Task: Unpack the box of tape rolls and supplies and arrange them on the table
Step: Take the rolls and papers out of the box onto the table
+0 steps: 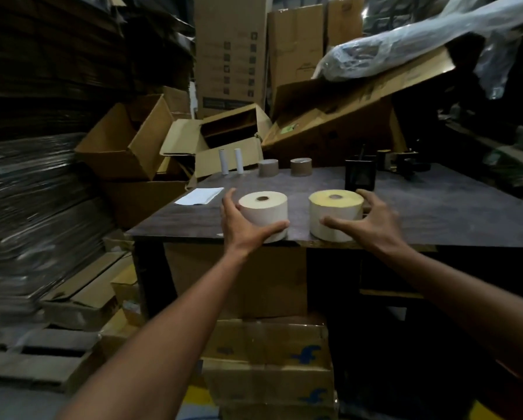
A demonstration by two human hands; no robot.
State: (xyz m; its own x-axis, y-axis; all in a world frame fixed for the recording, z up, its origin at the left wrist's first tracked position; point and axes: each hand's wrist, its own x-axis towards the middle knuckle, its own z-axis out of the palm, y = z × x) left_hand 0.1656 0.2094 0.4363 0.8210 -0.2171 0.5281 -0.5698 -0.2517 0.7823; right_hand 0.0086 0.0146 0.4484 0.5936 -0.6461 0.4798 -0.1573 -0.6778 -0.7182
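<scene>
Two large pale rolls stand upright near the front edge of the dark table (436, 213). My left hand (242, 228) wraps the left roll (264, 212), thumb in front and fingers behind. My right hand (372, 221) cups the yellowish right roll (334, 213) in the same way. Further back stand two brown tape rolls (268, 168) (301, 166), two small white tubes (231, 161), and a white paper sheet (199, 196) lies at the left edge.
A black tape dispenser (360, 175) stands behind the right roll, with more dark tools (402, 160) at the back right. Open cardboard boxes (126, 137) pile up behind and left of the table. Sealed cartons (269, 359) sit under it. A wooden pallet (33, 356) lies at lower left.
</scene>
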